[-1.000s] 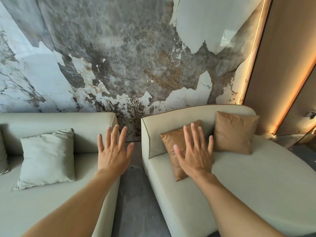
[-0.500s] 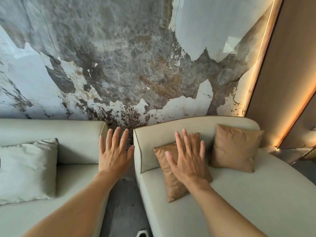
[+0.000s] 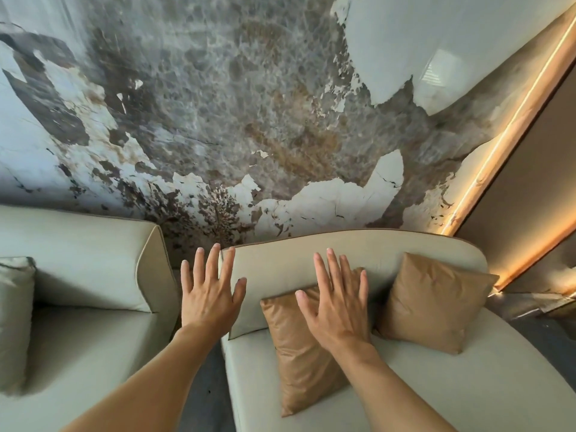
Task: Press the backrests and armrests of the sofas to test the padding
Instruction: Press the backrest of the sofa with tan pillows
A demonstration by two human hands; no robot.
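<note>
- Both hands flat, fingers spread, holding nothing.
- Left hand at frame centre, over left end of right sofa backrest; contact unclear.
- Right hand in front of near tan cushion leaning on that backrest.
- Second tan cushion further right.
- Left sofa lower left, apart across floor gap.
</note>
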